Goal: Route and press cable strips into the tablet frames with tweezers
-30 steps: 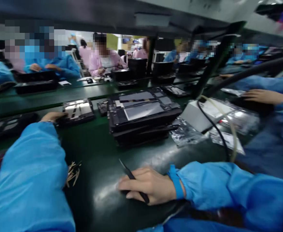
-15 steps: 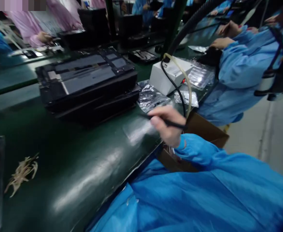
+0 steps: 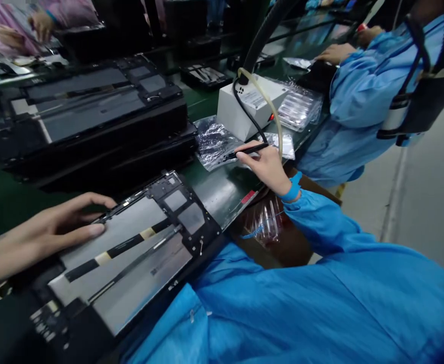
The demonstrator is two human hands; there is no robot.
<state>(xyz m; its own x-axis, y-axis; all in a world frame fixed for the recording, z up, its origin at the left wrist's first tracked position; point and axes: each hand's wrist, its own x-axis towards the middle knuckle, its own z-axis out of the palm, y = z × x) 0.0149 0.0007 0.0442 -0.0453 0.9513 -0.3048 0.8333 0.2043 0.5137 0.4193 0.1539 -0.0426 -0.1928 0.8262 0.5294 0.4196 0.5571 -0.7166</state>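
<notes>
My left hand (image 3: 58, 225) lies on the near tablet chassis (image 3: 131, 253), an open black frame with grey metal plates and a black ribbon strip, at the table's front edge. Its fingers are stretched flat along the frame's upper edge. My right hand (image 3: 267, 164) is out to the right, pinched on black tweezers (image 3: 245, 149) whose tip points at crinkled clear plastic bags (image 3: 212, 141). A blue wrist strap (image 3: 293, 189) circles my right wrist.
A stack of black tablet chassis (image 3: 89, 121) stands behind the near one. A white box (image 3: 247, 108) with a black cable and a pale tube sits at right. A co-worker in a blue coat (image 3: 358, 106) works to the right. A brown box (image 3: 278, 237) hangs below the table edge.
My left hand has brought a tablet chassis to the front edge in front of me. My right hand with the tweezers has moved out toward the plastic bags. The view has tilted down.
</notes>
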